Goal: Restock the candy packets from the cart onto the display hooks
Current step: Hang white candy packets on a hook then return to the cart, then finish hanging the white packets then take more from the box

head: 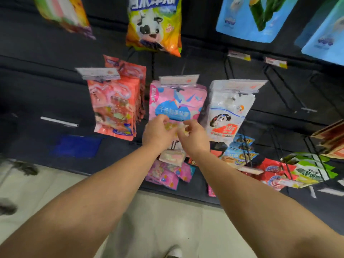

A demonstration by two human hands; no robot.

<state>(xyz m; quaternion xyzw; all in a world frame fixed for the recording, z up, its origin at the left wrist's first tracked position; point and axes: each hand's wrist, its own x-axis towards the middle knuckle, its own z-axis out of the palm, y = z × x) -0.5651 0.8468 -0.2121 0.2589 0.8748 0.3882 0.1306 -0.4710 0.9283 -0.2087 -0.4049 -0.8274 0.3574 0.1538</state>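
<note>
Both my hands reach to the middle of the black hook display. My left hand (157, 134) and my right hand (194, 137) pinch a small yellowish candy packet (174, 127) between them, in front of the lower edge of the pink and blue packets (177, 104) hanging on the middle hook. Most of the held packet is hidden by my fingers. Just below my hands a pale price tag (172, 156) caps a lower hook with small pink packets (165, 174). No cart is in view.
Red packets (114, 107) hang left of the pink ones, white packets (229, 110) right. A yellow panda bag (154, 25) and blue bags (247, 17) hang above. Bare hooks (284, 90) stand at the right; green and red packets (305, 172) lower right. Pale floor (158, 220) below.
</note>
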